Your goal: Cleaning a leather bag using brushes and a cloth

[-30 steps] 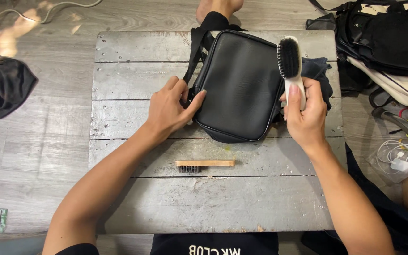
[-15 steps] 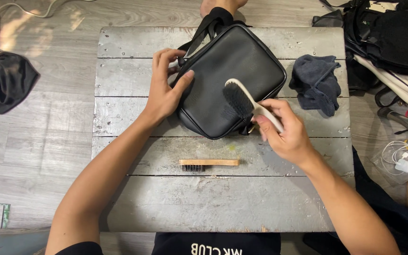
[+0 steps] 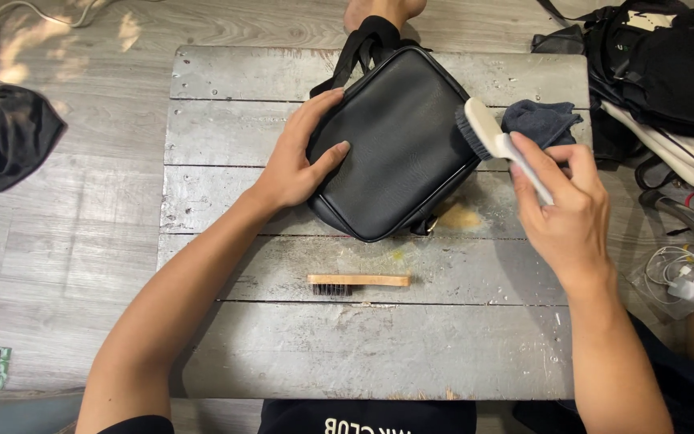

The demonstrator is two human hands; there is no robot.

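- On the grey plank table (image 3: 363, 345), head view: a black leather shoulder bag (image 3: 399, 145) lies flat near the far edge, turned cornerwise, its strap running off the back.
- The left hand (image 3: 299, 165) lies open and flat on the bag's left side, thumb across the leather, pinning it down without gripping anything.
- The right hand (image 3: 564, 209) is closed around the pale handle of a black-bristled brush (image 3: 483, 133), whose bristles meet the bag's right edge.
- Just behind the brush sits a dark blue cloth (image 3: 544, 120); a small wooden brush (image 3: 359, 281) lies apart, nearer the person.
- Off to the left, a black cloth (image 3: 6, 133) is on the floor; more bags (image 3: 668, 72) are piled at right.
- Judgement: brushing goes best with light, even strokes, the bristles flat to the leather, and the left palm firm so the bag cannot slide.
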